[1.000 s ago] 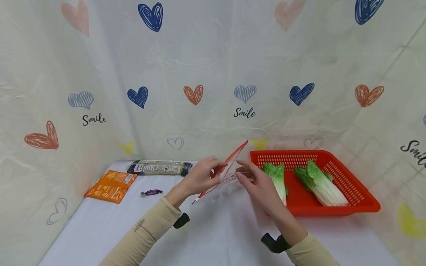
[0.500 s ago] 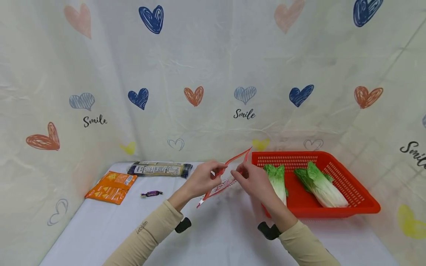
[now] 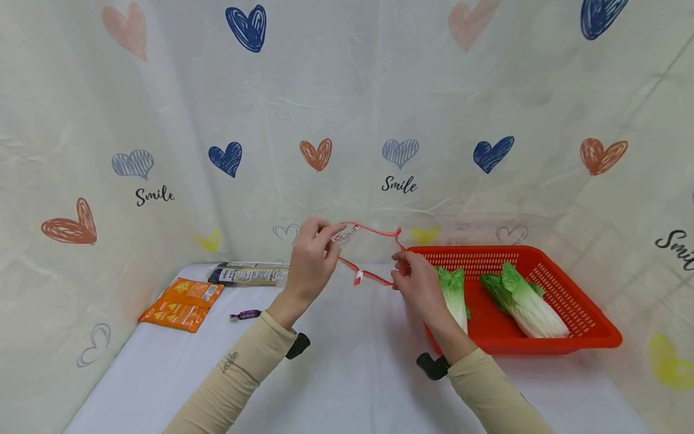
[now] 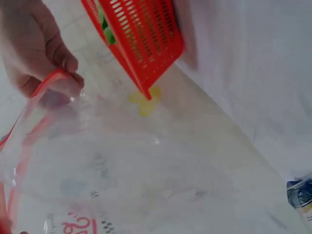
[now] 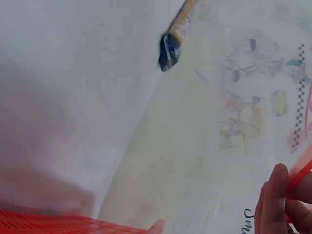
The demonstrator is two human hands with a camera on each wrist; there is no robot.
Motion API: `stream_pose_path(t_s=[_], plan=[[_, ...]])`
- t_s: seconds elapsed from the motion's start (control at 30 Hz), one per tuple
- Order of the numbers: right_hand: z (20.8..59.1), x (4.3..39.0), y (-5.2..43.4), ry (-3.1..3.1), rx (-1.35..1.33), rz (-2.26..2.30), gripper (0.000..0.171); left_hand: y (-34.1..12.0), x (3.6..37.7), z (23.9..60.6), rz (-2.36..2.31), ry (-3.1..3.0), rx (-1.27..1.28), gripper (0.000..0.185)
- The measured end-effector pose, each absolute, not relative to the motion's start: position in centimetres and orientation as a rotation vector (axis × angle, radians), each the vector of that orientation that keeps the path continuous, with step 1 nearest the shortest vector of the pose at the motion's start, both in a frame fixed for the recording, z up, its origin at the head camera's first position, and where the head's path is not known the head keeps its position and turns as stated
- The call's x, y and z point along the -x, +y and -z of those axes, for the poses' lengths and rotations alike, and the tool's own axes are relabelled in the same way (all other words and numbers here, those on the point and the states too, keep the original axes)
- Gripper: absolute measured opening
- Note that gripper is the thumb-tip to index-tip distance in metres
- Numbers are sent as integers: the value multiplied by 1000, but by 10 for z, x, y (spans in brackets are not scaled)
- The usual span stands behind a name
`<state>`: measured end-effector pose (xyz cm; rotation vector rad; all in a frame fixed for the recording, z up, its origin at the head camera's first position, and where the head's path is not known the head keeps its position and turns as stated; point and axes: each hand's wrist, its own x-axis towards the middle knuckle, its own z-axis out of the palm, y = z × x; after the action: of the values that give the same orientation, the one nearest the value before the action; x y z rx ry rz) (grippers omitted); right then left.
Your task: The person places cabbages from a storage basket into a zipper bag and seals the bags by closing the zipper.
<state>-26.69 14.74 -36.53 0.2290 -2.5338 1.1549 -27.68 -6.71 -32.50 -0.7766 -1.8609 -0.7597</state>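
Observation:
A clear zip bag (image 3: 345,235) with a red rim and red print is held up over the table, its mouth spread wide. On one side of the mouth, my left hand (image 3: 310,262) pinches the rim between thumb and fingers. Opposite it, my right hand (image 3: 420,286) grips the other side of the red edge. A small tab with white on it (image 3: 358,278) shows on the near rim. The left wrist view looks through the transparent bag film (image 4: 122,156), with the right hand (image 4: 41,53) at upper left. Fingers (image 5: 275,200) pinch the red edge in the right wrist view.
A red basket (image 3: 542,345) with two leafy cabbages (image 3: 528,304) stands right of my right hand. Toward the left lie an orange snack bag (image 3: 184,304), a purple-wrapped candy (image 3: 246,314) and a long dark-ended package (image 3: 249,274). A heart-printed curtain (image 3: 347,108) hangs behind.
The bag's mouth has gone from narrow to wide. My right hand, near the rim with loose fingers a second ago, now grips it; my left hand has moved up and left.

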Motion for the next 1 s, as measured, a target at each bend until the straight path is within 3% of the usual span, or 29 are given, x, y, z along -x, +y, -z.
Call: stream_pose_path(t_s=[0.27, 0.6, 1.0], plan=[[385, 276, 151, -2637, -445, -1031, 30, -61, 273, 362, 583, -2344, 802, 25], [399, 278, 152, -2652, -529, -1130, 33, -54, 296, 375, 943, -2743, 556, 34], [390, 285, 156, -2586, -575, -1049, 31, -49, 294, 356, 846, -2218, 578, 35]])
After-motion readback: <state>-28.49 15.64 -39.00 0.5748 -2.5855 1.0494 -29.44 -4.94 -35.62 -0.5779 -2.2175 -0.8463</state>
